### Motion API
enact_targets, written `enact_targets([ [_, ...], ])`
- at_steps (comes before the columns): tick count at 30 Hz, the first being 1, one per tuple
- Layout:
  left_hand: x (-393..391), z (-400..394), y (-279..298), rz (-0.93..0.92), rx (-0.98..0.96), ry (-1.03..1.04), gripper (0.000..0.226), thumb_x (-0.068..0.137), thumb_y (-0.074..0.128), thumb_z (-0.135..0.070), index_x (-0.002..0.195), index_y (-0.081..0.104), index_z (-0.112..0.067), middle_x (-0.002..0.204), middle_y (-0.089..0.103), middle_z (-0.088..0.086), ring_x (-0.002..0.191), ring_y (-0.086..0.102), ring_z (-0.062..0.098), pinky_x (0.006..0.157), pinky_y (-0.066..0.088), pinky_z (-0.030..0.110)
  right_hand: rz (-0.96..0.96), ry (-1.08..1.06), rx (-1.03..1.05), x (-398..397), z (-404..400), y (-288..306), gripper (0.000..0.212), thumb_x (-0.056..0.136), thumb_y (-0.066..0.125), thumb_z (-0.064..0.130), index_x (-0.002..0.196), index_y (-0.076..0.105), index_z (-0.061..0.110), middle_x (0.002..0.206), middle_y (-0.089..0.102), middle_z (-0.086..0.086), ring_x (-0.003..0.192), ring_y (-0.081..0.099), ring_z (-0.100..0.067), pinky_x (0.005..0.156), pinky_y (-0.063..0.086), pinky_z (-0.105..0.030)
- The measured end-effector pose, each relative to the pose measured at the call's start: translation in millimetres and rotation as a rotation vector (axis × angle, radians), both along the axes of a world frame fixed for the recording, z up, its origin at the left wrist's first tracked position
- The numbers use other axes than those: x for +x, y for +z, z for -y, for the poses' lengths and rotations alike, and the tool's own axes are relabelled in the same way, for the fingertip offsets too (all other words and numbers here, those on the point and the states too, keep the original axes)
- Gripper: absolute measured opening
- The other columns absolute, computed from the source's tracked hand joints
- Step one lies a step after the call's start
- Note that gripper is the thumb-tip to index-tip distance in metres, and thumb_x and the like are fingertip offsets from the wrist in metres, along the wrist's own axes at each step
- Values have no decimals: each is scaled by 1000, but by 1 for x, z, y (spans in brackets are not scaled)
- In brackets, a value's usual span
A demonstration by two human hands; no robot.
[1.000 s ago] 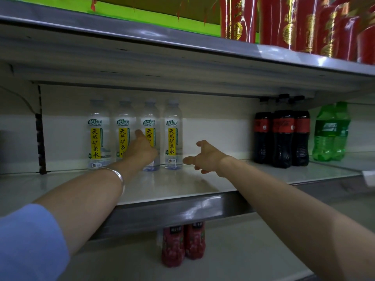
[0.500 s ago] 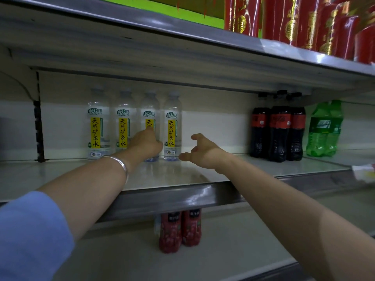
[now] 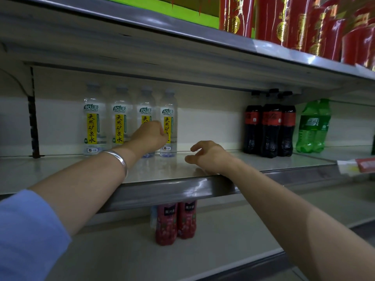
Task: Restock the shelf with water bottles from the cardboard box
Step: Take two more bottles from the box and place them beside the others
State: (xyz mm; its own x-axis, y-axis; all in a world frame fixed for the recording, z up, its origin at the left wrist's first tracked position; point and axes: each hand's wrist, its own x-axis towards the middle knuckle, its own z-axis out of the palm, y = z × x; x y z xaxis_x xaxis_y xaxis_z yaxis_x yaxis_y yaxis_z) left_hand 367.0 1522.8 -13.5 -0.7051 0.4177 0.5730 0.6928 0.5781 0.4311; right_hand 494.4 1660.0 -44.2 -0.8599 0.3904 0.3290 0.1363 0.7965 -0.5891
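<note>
Drawing back from 12 o'clock: right hand (image 3: pixel 210 157) loosely curled, empty, now at steel shelf (image 3: pixel 162 187) lip; left hand (image 3: pixel 149 136) gripping third clear yellow-labelled water bottle (image 3: pixel 146 110); placement nearly finished.

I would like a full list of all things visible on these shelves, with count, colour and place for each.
water bottles: four, clear with yellow labels, in a row at the back left of the middle shelf
cola bottles: at least three, dark with red labels, middle shelf, right
green bottles: two, far right
red juice bottles: two, lower shelf
red boxes: several, top shelf
bracelet: one, silver, left wrist
left hand: on the third water bottle
right hand: empty, over the middle shelf
</note>
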Motion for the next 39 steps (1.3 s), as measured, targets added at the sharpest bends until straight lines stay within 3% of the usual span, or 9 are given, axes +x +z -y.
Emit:
enact_targets([
  [4,15,0,8,63,131,-122,12,91,57,-18,98,62,-11,101,63,5,94,57,21,79,41,28,12,-25,143,2,4,-3,44,88,63,40,127,56,21,122,60,-2,100,59,-18,89,47,-27],
  [6,26,-1,10,66,170,-173,11,91,58,-20,98,62,-12,103,62,4,98,58,21,80,41,27,14,-44,189,3,4,-5,43,88,62,40,126,56,21,119,61,-2,103,58,-19,93,48,-30],
  [12,58,5,10,115,44,-254,22,90,62,-35,105,60,-18,99,58,0,94,57,19,80,45,30,-12,-58,244,4,4,-3,40,88,62,37,123,58,21,112,63,-1,100,60,-19,92,50,-31],
  [17,75,20,2,103,31,-300,25,90,61,-37,108,58,-20,87,55,-6,77,55,7,61,42,22,-187,-100,328,5,8,-2,35,87,62,32,119,62,18,107,66,-1,100,61,-20,86,49,-29],
  [22,81,35,-10,92,50,-339,32,89,62,-39,114,59,-19,93,58,-3,86,58,13,79,48,31,-307,-99,343,16,15,-3,36,88,61,28,123,61,16,113,61,-4,100,61,-19,85,48,-29],
  [26,93,43,-15,27,41,-324,36,90,61,-40,119,56,-20,100,59,-1,97,59,16,90,50,37,-370,-68,293,31,24,-5,37,89,62,27,124,59,17,120,53,-4,102,60,-16,85,46,-26],
  [33,119,57,-30,-111,136,-350,30,89,62,-39,114,56,-25,102,59,-4,94,59,10,74,44,23,-406,-19,260,72,39,-15,38,89,64,31,125,58,21,123,49,3,107,55,-7,78,37,-11],
  [35,128,59,-38,-122,156,-371,28,89,62,-40,113,56,-26,102,59,-5,94,59,9,75,44,23,-397,-25,254,87,40,-21,38,89,64,33,125,58,23,122,49,5,107,54,-4,74,36,-3],
  [39,142,56,-50,-125,148,-398,30,89,61,-40,115,56,-26,105,59,-5,97,58,9,77,44,24,-350,-41,228,109,41,-33,42,89,64,36,128,55,24,124,48,6,109,53,-4,72,39,-1],
])
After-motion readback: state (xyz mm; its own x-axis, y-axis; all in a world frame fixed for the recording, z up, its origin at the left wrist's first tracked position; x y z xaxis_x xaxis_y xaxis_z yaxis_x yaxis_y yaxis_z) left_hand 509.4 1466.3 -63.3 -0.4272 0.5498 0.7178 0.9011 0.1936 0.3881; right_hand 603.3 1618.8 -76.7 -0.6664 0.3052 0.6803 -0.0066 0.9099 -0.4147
